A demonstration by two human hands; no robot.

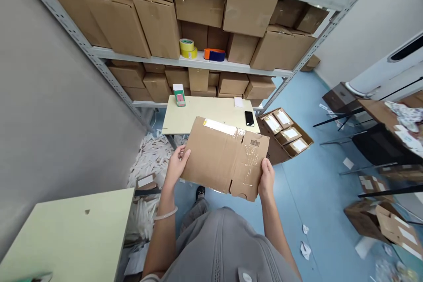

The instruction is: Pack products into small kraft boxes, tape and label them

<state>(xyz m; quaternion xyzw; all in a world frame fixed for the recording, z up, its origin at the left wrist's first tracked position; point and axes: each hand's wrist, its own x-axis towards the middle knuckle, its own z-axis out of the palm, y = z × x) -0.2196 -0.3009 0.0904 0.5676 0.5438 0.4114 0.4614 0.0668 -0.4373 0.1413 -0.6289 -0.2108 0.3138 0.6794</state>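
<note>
A flattened cardboard box (211, 154) is held up in front of my body between both hands. Tape strips, a barcode and a white label strip show on its upper face. My left hand (177, 164) grips its left edge, thumb on top. On the opposite edge, my right hand (266, 178) is closed with its thumb over the face; the fingers behind are mostly hidden. Beyond the cardboard stands a pale yellow table (205, 108), with a green and white small box (179, 95), a black phone (249, 118) and a white paper pad (238, 102) on it.
Metal shelving (231, 65) full of cardboard boxes rises behind the table, with yellow tape rolls (188, 48) on one shelf. An open carton (307, 139) of smaller boxes stands right on the floor. Shredded paper (148, 158) lies left, near a second pale table (69, 229).
</note>
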